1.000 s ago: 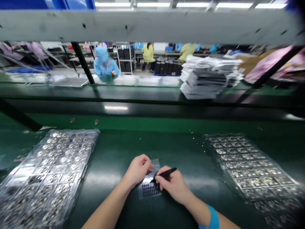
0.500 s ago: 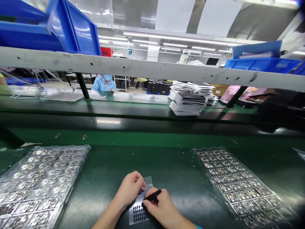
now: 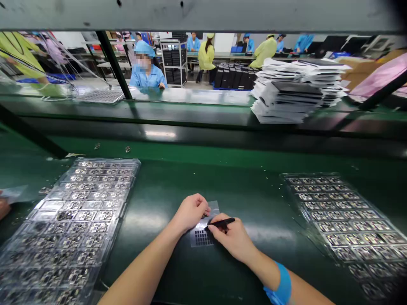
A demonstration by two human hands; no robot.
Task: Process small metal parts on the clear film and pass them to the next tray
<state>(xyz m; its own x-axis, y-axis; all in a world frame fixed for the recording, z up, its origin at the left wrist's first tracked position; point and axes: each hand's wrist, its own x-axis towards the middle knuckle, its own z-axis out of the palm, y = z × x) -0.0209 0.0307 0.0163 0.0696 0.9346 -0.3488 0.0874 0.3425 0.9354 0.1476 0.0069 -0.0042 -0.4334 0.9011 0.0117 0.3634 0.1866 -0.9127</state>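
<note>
**Both hands on a small clear sheet at the green bench**

Head view: left hand (image 3: 190,212) curled, fingertips pinching the upper edge of a small clear sheet (image 3: 203,231) lying flat on the green bench top (image 3: 222,186), midway between two trays. Right hand (image 3: 233,237) closed around black tweezers (image 3: 221,222), tip touching the sheet just above its grid of dark squares (image 3: 203,238). Blue wrist strap (image 3: 281,288) on the right forearm. Clear tray of small metal parts (image 3: 73,216) well to the left, a second such tray (image 3: 346,224) well to the right. Beyond the bench, a stack of white sheets (image 3: 292,97) on the far ledge; a person in blue (image 3: 146,72) seated behind it, others in yellow farther back.
</note>
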